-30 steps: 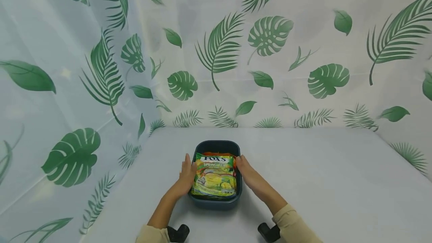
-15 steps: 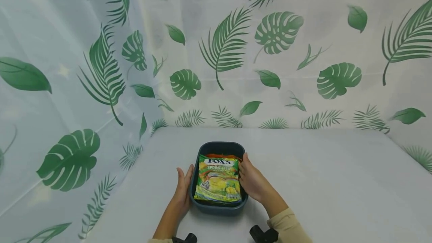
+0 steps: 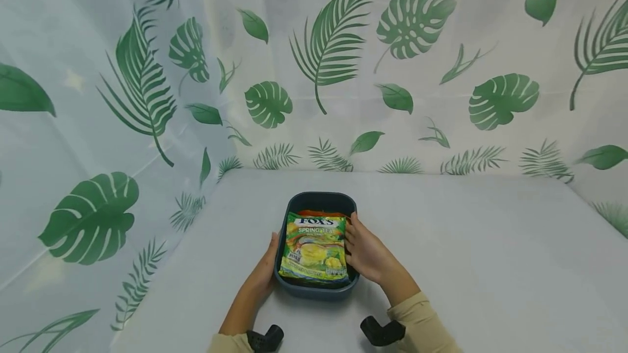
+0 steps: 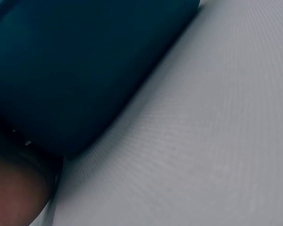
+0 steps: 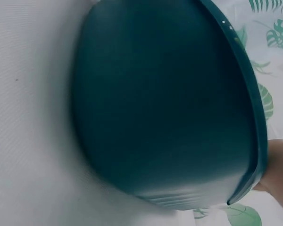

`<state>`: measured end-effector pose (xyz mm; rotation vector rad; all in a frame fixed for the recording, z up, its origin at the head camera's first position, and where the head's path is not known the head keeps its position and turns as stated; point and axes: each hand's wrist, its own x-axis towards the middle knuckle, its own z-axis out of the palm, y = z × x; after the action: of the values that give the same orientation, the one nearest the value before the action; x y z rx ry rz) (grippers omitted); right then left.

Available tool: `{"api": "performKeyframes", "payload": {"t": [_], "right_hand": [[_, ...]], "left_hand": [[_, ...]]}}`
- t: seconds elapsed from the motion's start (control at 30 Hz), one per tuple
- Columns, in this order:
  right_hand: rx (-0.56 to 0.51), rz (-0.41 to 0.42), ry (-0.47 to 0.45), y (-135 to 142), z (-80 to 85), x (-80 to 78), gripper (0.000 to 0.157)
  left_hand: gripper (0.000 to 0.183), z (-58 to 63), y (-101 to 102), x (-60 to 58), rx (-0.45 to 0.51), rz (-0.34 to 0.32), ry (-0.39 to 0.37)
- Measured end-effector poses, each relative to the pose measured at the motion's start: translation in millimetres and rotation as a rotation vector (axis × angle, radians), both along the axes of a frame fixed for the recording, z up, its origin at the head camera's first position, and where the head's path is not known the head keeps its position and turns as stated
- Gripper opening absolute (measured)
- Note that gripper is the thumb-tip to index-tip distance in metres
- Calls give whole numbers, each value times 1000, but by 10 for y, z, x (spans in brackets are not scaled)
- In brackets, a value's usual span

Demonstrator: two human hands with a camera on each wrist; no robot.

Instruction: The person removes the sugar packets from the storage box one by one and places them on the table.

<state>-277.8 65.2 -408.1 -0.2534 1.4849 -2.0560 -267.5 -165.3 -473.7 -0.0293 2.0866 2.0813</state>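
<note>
A dark blue-green plastic container stands on the table before me and holds a green and yellow candy bag printed "FOX'S SPRING TEA". Behind the bag's top edge shows a strip of an orange-red packet. Along the outer left wall lies my left hand, its fingertips partly hidden by the container. On the other side, my right hand grips the right wall, fingers bent over the rim beside the bag. The right wrist view catches that hand behind the rim; the left wrist view shows a blurred hand part.
A white table spreads around the container. Curtains with green leaf prints hang behind and at the left. Black wrist devices sit by the cream sleeves.
The right hand has gone from flat against the rim to bent over it. My left hand has shifted to the outer left wall. The view has moved slightly.
</note>
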Motion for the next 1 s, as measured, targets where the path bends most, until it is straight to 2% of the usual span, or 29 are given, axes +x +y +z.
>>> {"api": "performKeyframes", "payload": {"t": [0.23,0.33,0.47,0.7,1.0], "right_hand": [[22,74,42,-45,0,33,75],[61,81,73,-79,-15,64,75],[117,44,121,-101,-47,91,85],[163,13,148,-99,-94,96,87],[147,-99,112,-149,-122,96,86]], "left_hand": [[93,8,-24,-7,-5,3,-4],[96,12,-18,-6,-15,10,-19],[99,13,-10,2,-18,7,-25],[95,26,-9,16,-28,-1,-12],[95,19,5,35,-41,5,-6]]}}
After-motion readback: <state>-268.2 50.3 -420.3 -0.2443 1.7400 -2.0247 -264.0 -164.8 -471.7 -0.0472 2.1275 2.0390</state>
